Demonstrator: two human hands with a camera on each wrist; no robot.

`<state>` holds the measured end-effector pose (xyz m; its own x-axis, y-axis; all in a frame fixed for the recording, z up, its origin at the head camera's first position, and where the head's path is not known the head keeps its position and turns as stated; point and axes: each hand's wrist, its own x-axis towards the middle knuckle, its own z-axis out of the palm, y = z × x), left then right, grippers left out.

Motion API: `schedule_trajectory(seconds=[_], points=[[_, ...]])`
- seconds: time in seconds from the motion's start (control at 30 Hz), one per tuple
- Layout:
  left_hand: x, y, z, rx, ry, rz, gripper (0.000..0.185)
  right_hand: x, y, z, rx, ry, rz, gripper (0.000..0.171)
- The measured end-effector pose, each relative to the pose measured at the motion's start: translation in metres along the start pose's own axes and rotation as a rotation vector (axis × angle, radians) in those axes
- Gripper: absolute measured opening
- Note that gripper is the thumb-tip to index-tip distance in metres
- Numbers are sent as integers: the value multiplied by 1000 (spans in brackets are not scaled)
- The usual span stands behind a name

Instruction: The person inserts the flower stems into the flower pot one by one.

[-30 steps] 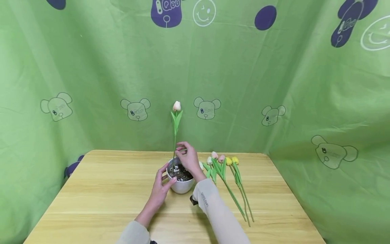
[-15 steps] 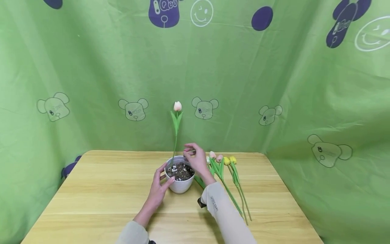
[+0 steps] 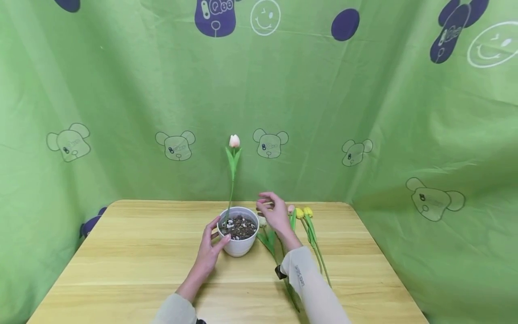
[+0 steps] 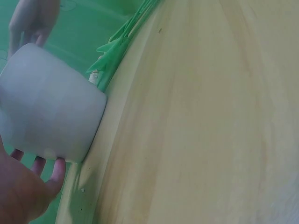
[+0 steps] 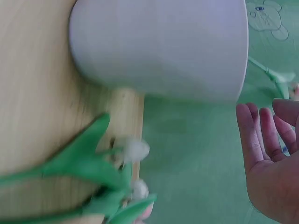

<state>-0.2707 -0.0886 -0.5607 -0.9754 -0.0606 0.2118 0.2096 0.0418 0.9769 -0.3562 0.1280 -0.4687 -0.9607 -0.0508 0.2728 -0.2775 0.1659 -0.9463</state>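
White pot stands mid-table, one tulip upright in its soil. Left hand cups pot's near-left side, fingers curved against the wall. Right hand hovers just right of pot, fingers loosely spread, holding nothing. Loose tulips lie flat under and right of it. Green cloth behind.

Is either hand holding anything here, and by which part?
The left hand holds the white pot by its side wall. The right hand holds nothing.
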Motion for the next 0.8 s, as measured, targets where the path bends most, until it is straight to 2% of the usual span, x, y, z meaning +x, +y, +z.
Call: schedule_trajectory(seconds=[0.23, 0.4, 0.63, 0.8], points=[[0, 0, 0, 2, 6, -2, 71, -14, 14, -45, -12, 30, 81, 33], [0, 1, 1, -6, -1, -1, 71, -29, 28, -81, -67, 55, 120, 34], [0, 2, 1, -14, -4, -10, 71, -50, 49, -130, -193, 106, 193, 33], [0, 1, 0, -13, -8, -11, 71, -64, 60, -154, -307, 135, 226, 34]])
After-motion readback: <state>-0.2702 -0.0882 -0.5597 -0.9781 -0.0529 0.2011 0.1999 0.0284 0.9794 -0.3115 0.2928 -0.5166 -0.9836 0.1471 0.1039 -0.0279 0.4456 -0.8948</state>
